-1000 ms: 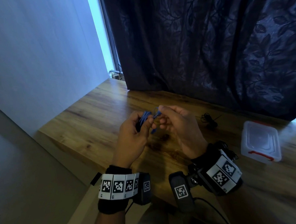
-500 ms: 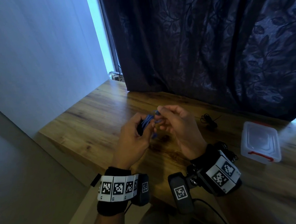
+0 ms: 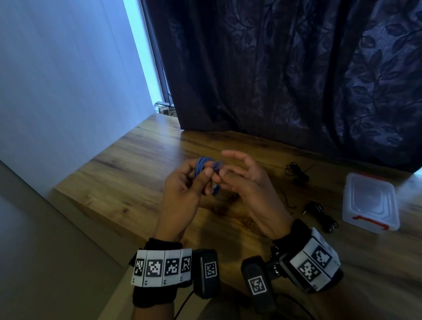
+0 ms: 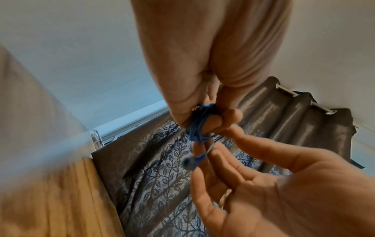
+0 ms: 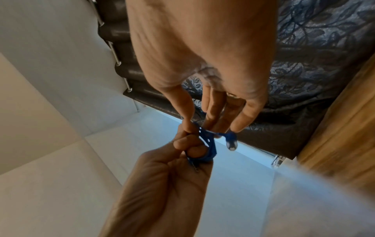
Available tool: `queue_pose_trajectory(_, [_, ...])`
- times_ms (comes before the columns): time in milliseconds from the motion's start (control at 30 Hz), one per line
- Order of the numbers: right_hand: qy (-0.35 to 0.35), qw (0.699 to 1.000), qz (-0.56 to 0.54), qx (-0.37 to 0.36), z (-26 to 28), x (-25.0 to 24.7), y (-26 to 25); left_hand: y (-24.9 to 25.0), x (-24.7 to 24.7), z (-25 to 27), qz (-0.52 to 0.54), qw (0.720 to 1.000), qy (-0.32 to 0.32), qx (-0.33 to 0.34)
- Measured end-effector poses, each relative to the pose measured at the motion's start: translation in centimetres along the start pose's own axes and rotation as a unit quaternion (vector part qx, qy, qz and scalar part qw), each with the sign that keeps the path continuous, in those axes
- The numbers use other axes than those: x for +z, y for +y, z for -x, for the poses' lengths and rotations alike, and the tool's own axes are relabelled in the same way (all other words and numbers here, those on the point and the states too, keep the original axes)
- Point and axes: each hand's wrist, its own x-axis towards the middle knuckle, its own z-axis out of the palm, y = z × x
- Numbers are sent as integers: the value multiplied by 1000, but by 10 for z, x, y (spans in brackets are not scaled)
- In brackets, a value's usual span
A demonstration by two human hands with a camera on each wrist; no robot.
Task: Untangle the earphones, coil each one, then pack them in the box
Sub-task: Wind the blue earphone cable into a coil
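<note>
Since a second ago, the right hand [image 3: 245, 182] has spread its fingers, touching only the blue earphones' [image 3: 201, 166] loose end. The left hand [image 3: 184, 188] pinches the coil above the table [image 3: 122, 169]. Farther right lie black earphones [image 3: 296, 171] and the closed box [image 3: 370, 201].

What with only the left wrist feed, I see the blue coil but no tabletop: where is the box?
Observer: The box sits on the table, off to the right of the right hand.
Operator: Is it open for packing?
Observer: No, its clear lid is on. I see a red latch on the near edge.
Operator: Any other earphones waiting?
Observer: Yes, two black earphone bundles lie on the table, apart from each other: one farther back and one nearer, just left of the box.
</note>
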Motion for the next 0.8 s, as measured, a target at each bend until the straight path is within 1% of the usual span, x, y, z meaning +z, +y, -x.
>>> queue_pose_trajectory(267, [14,992,114,-56,1,-2,-7,0,1,0,14,1000,1,-15])
queue_pose_trajectory(400, [45,977,190,-89,2,-2,-6,0,1,0,6,1000,0,-17])
queue_pose_trajectory(500, [69,960,247,-114,3,-2,-7,-1,0,0,-3,1000,5,-22])
queue_pose_trajectory(667, [78,947,270,-155,2,-1,-9,-5,-3,0,-41,999,-6,-23])
queue_pose_trajectory(800, [112,927,288,-214,-1,-3,-11,-5,-2,1,-85,996,-10,-18])
